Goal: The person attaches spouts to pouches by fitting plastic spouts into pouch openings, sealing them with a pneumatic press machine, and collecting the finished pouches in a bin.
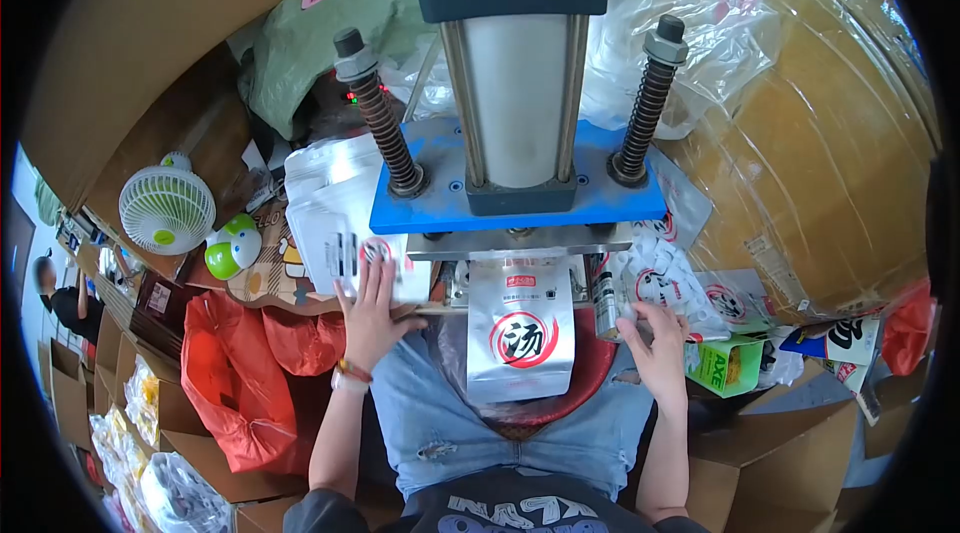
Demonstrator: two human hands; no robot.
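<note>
My left hand (372, 318) lies with fingers stretched out on a silver-white foil pouch (345, 253), at the near edge of a stack of flat pouches. A silver pouch (520, 348) with a red ring and black character hangs from under the blue-plated press (520, 203), its lower end over my lap. To the right, my right hand (655, 343) has its thumb and bent fingers closed at the near edge of a printed foil pouch (607, 298). Filled-looking pouches (665, 278) lie just beyond that hand.
A green-white fan (167, 208) stands at left, above red plastic bags (235, 383). A large taped carton (820, 153) fills the right, with clear plastic film (690, 43) beside it. Open cartons (770, 463) sit at lower right. Another person (75, 303) is at far left.
</note>
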